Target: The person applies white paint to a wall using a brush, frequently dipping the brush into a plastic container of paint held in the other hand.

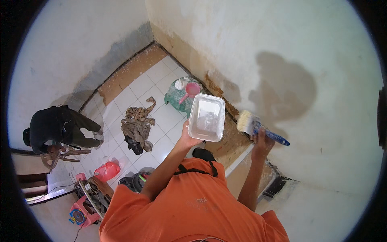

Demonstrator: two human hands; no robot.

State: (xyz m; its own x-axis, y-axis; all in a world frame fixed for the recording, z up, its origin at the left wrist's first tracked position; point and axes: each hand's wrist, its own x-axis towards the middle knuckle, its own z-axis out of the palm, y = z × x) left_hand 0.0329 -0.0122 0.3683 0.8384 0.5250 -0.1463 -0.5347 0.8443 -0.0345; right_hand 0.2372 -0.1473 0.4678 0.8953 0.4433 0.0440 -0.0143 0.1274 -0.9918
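Observation:
My left hand [188, 136] is closed on a white plastic tub [221, 117], held up in front of my chest. Some white paint shows on the bottom and inner walls of the tub. A wide paintbrush [246, 122] with pale bristles and a blue handle is gripped in my right hand [263, 142]. Its bristles point left, toward the tub, but stay apart from it. To the right of the brush rises a pale, patchily coated wall [334, 133], on which a shadow falls.
A green plastic sack [172, 98] with a pink dipper [193, 89] lies by the far wall. Crumpled cloths [136, 128] are on the tiled floor. At left, another person [48, 125] bends over a wooden chair [50, 159]. A red plastic bag [107, 171] and pink stool [86, 207] are lower left.

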